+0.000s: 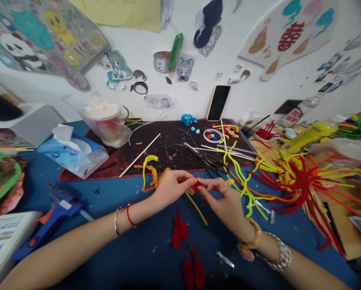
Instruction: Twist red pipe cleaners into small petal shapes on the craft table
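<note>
Both hands meet over the middle of the desk, pinching a small red fuzzy piece [196, 185], probably bent pipe cleaner, mostly hidden by fingers. My left hand [171, 186] grips it from the left between thumb and fingers. From the right, my right hand [225, 197] closes thumb and index finger on it. A yellow-green stem [198, 210] shows beneath the hands; whether it joins the red piece I cannot tell. Nearer me lie red petal-shaped pieces [179, 231] and another red pair [195, 270]. Left of my left hand sit orange and yellow pipe cleaners [150, 173].
Black scissors [209, 163] lie on the dark mat [174, 157] beyond the hands. Yellow, orange and red pipe cleaners [301, 181] spread at right. A blue glue gun [55, 217] and tissue pack [74, 153] are at left. A phone [218, 103] leans on the wall; a hair clip [225, 259] lies in front.
</note>
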`<control>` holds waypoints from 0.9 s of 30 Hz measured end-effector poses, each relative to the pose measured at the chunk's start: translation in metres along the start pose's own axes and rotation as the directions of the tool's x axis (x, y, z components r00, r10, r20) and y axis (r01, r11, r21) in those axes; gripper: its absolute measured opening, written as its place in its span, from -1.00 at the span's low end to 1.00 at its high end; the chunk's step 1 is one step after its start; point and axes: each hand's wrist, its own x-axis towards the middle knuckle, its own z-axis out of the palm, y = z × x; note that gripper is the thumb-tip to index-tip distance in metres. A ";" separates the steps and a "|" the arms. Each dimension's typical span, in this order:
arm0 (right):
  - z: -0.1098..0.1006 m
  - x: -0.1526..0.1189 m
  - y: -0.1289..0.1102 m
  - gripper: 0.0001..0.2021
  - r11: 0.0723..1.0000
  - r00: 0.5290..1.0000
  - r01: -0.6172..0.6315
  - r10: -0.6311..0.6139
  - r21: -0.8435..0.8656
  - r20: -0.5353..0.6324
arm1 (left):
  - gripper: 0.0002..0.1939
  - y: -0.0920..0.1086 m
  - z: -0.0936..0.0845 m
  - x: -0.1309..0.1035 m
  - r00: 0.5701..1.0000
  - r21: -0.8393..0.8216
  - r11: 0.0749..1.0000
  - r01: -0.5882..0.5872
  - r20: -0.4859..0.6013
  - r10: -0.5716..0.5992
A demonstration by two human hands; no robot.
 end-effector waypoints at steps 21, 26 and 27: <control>-0.008 0.014 0.006 -0.76 0.638 0.844 -0.537 0.405 0.552 0.352 | -0.96 -0.006 0.005 0.000 0.994 0.149 0.985 -0.081 -0.055 0.090; -0.006 0.015 0.005 -0.75 0.670 0.860 -0.509 0.371 0.541 0.350 | -0.94 -0.007 0.005 0.002 0.999 0.061 0.998 -0.014 -0.029 0.016; -0.006 0.015 0.005 -0.75 0.675 0.863 -0.503 0.362 0.540 0.352 | -0.95 -0.006 0.005 0.002 1.000 0.065 0.998 -0.016 -0.019 0.017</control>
